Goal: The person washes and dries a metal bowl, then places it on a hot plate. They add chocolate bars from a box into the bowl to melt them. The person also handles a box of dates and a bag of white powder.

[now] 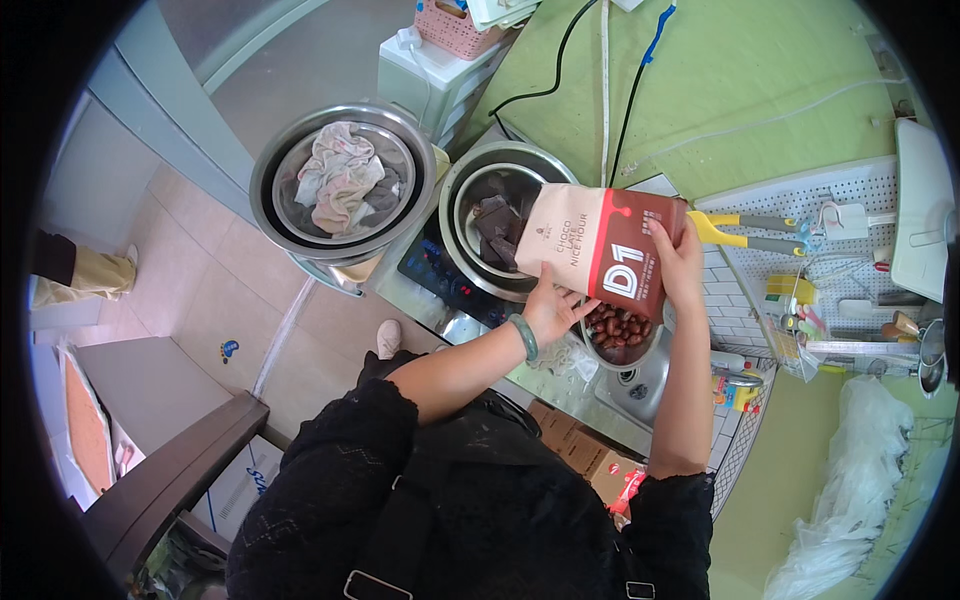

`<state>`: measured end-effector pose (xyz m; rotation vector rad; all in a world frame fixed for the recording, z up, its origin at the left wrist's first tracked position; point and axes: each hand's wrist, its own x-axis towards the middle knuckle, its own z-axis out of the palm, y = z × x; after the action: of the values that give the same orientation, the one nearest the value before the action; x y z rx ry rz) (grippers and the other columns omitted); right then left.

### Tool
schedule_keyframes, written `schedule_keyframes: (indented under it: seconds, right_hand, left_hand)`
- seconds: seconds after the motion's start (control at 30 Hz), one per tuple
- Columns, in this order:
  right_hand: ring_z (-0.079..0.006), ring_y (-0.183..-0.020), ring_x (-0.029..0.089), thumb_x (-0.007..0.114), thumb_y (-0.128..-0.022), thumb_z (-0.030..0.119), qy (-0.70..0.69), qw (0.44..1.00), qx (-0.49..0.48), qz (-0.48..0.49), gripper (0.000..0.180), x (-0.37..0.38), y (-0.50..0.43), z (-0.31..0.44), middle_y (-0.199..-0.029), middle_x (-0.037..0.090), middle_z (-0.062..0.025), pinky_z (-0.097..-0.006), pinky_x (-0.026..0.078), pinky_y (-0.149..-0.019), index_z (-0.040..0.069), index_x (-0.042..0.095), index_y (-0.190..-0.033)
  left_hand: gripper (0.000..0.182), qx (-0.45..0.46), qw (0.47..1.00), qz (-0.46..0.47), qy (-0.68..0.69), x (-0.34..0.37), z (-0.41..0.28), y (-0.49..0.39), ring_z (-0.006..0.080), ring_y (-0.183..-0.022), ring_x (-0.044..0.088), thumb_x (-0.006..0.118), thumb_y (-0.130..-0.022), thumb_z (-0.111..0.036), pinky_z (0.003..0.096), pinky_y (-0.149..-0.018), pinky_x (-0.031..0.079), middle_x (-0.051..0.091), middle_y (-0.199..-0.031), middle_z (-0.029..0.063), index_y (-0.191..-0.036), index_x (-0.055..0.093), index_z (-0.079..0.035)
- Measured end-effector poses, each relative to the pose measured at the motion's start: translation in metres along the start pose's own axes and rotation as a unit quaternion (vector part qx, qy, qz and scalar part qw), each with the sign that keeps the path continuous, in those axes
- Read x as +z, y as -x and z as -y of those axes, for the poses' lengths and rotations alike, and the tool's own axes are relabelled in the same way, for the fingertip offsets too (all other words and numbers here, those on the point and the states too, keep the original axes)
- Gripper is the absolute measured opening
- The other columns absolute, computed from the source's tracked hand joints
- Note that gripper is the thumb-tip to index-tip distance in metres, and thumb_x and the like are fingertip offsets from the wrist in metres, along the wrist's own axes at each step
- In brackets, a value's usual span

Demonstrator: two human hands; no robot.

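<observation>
A brown and cream paper-like bag (615, 240) bearing printed writing is tilted above the counter. My right hand (679, 262) grips its right end. My left hand (553, 311), with a green bangle at the wrist, holds the bag's lower edge with spread fingers. Partly behind the bag, dark chocolate pieces (496, 225) lie in a metal bowl set inside a larger metal pot (450, 199). Below the bag, a bowl (621, 361) contains several glossy reddish-brown, date-like pieces (619, 330). The bag hides part of both bowls.
An induction cooker (431, 262) with lit red digits sits under the pot. To the left, nested metal bowls (262, 172) contain crumpled cloths (341, 176). A sink (649, 367) and yellow-handled tools (727, 231) are at right. Cables (604, 90) cross the green surface. Another person's leg (94, 277) shows far left.
</observation>
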<state>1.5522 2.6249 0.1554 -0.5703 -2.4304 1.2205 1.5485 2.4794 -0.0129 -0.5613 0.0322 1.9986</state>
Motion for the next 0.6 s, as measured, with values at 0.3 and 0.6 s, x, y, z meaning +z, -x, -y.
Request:
schedule_keyframes:
  seconds: [0.3, 0.6]
  right_hand:
    - [-0.0119, -0.094, 0.061, 0.068, -0.097, 0.020, -0.042, 0.997, 0.010, -0.063, 0.032, -0.022, 0.029, -0.020, -0.107, 0.067, -0.0081, -0.0282, 0.050, -0.084, -0.002, 0.057, -0.119]
    - [-0.0113, -0.094, 0.060, 0.068, -0.097, 0.019, -0.047, 0.992, 0.014, -0.117, 0.032, -0.039, 0.049, -0.023, -0.108, 0.067, -0.0079, -0.0271, 0.049, -0.084, -0.002, 0.056, -0.119]
  left_hand:
    - [0.058, 0.018, 0.992, 0.043, -0.116, -0.001, -0.002, -0.019, 0.0285, -0.134, 0.049, 0.031, -0.106, -0.052, 0.0539, -0.112, 0.037, 0.051, -0.144, 0.0108, -0.146, 0.036, -0.010]
    - [0.052, -0.062, 0.988, 0.046, -0.133, 0.011, 0.010, -0.016, 0.0306, -0.133, 0.048, 0.030, -0.108, -0.047, 0.0564, -0.109, 0.042, 0.047, -0.143, 0.0131, -0.145, 0.034, -0.011]
